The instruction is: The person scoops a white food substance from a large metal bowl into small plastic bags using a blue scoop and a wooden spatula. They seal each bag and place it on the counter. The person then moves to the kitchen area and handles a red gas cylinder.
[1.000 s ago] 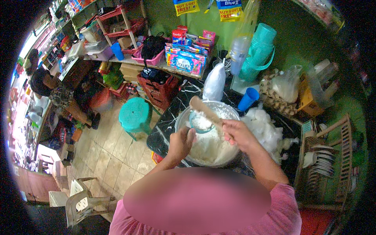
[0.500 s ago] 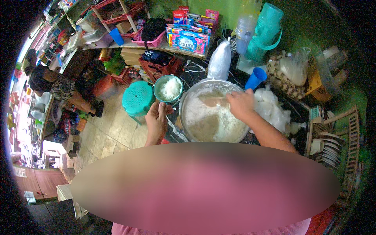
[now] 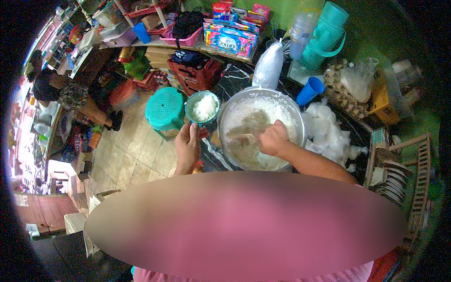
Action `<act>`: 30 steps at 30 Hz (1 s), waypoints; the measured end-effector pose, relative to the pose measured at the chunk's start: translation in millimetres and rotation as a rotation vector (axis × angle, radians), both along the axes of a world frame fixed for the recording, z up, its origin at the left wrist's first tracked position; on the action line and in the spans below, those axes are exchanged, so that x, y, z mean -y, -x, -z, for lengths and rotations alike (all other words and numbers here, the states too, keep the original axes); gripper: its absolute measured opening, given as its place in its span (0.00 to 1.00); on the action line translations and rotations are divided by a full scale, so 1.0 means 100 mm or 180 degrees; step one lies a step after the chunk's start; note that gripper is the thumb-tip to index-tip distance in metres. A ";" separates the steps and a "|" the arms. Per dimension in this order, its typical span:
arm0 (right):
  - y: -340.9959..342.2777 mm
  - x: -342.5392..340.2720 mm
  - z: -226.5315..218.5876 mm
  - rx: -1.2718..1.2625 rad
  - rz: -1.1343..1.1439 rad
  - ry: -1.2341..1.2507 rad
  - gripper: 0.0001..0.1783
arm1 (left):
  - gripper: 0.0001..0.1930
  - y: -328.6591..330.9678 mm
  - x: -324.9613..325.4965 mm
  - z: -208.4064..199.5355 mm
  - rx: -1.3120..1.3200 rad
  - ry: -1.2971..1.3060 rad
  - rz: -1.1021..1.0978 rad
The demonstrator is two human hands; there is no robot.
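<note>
My left hand is closed on the near side of a small teal bowl, held up left of a large pot. White rice is heaped in the bowl. Inside the wide silver pot, more white rice sticks to the wall and lies around a bare brownish bottom. Over the pot's right half, my right hand grips a flat, wooden-looking rice paddle. Its blade points left, low in the pot, and is blurred.
The pot stands on a dark marbled counter. Around it are a filled white bag, a blue cup, clear plastic bags and a dish rack. A teal stool stands left; farther left, a person bends over.
My right hand and the paddle have moved left and toward me within the pot. My left hand keeps hold of the bowl in nearly the same place. The view has shifted slightly.
</note>
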State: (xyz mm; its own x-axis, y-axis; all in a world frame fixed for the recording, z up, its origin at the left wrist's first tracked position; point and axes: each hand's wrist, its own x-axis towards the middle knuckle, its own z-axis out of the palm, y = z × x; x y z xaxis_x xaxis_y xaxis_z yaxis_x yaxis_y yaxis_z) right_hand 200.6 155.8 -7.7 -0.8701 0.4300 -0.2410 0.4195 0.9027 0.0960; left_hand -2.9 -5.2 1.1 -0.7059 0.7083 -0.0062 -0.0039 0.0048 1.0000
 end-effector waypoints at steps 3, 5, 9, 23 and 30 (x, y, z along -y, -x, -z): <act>-0.11 -0.02 -0.01 -0.0227 -0.0039 0.0220 0.16 | 0.15 -0.03 0.00 -0.06 0.0087 -0.0027 -0.0020; -0.17 -0.08 -0.01 -0.0224 -0.0096 0.0353 0.17 | 0.14 -0.04 0.00 -0.08 0.0308 -0.0169 -0.0003; -0.24 -0.16 0.02 -0.0110 0.0046 0.0817 0.17 | 0.13 -0.01 -0.01 -0.08 -0.0081 0.0001 0.0003; -0.25 -0.59 -0.15 -0.0444 0.0293 0.0347 0.09 | 0.14 0.01 -0.05 -0.07 -0.0072 -0.0153 -0.0048; -0.24 -0.45 0.10 0.0400 -0.0303 -0.0057 0.10 | 0.13 -0.03 -0.05 -0.12 -0.0229 -0.0098 -0.0121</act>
